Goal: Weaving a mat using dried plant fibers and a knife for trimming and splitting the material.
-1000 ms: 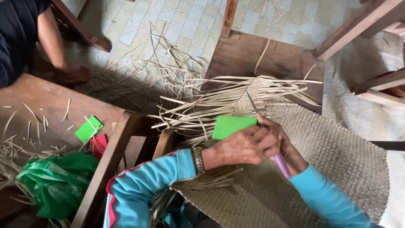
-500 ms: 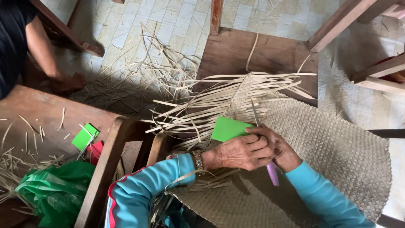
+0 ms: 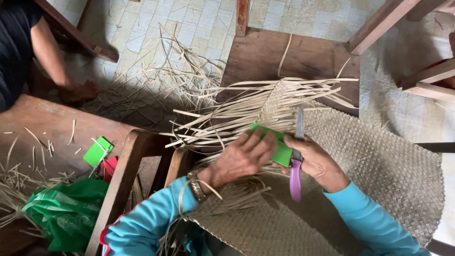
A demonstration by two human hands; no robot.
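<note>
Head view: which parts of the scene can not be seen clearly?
- Green card: mostly covered by the left hand.
- Knife: its purple handle partly wrapped by the right hand.
- Woven mat: cut off by the bottom edge.
- Other person: cut off by the left and top edges.
</note>
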